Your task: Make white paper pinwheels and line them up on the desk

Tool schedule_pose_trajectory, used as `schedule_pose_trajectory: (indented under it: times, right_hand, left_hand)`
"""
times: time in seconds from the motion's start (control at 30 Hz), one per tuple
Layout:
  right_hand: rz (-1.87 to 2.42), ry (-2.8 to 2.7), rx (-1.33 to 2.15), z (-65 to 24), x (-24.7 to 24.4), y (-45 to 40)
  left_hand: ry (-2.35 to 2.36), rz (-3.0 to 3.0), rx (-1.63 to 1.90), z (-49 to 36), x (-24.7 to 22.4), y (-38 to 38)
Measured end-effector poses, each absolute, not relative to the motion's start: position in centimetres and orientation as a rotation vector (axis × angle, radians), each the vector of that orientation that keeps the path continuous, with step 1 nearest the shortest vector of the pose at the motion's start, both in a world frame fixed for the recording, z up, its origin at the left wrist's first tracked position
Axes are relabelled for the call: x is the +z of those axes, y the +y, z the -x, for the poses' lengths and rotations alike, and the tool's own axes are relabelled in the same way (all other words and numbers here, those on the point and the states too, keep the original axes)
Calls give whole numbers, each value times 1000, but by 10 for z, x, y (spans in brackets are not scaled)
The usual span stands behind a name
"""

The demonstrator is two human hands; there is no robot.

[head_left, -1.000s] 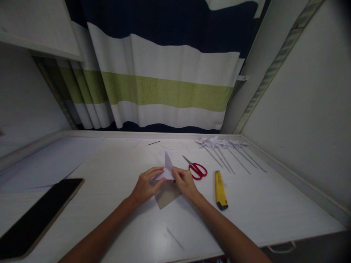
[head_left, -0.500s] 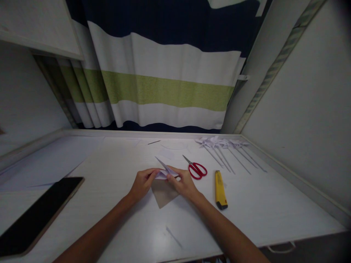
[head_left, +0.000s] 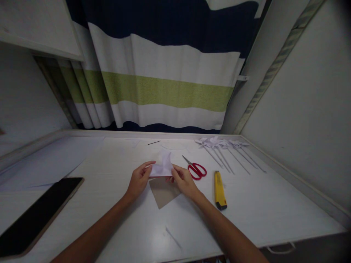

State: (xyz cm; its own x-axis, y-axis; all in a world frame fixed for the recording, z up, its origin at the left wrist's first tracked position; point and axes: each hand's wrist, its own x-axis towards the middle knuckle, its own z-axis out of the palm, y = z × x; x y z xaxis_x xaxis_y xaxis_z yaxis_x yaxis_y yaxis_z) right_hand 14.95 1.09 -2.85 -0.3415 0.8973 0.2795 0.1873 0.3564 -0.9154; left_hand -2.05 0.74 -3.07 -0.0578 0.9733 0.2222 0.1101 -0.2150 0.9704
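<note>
A folded piece of white paper [head_left: 161, 168] is held between my two hands, with one flap standing up at its right side. My left hand [head_left: 140, 179] pinches its left end between thumb and fingers. At the right end, my right hand [head_left: 184, 179] grips it, thumb in front and fingertips behind. Beneath the paper, a grey-brown square card [head_left: 163, 195] lies on the table, partly covered by my right hand. Red-handled scissors [head_left: 196, 170] lie just beyond my right hand, and a yellow box cutter [head_left: 219, 191] rests further right.
Several white paper flowers [head_left: 216, 141] on thin stems lie at the back right. A dark tablet-like slab [head_left: 35, 219] and large white sheets [head_left: 46, 160] are on the left. A thin black stick [head_left: 154, 142] lies near the back edge; a thin paper strip [head_left: 173, 237] lies in front.
The paper has been opened out from a pointed, narrow fold to a broader face turned toward me. My hands have shifted slightly around it; the tools have stayed in place.
</note>
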Motion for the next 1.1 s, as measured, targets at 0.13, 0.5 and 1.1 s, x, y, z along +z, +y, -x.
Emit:
schedule_pose_trajectory:
  times: [0.13,0.5,1.1]
  right_hand:
    - [951,-1701,1085,-149,-32,11]
    - [815,-1587,1212,-147,-32,6]
    - [2098,-2035,110,-225,-15,34]
  left_hand:
    - [1149,-1223,1418,23,-34,10]
    - [1006,-1338,1245,17,-26,6]
    - [1384,-1621,1077,44,-14,16]
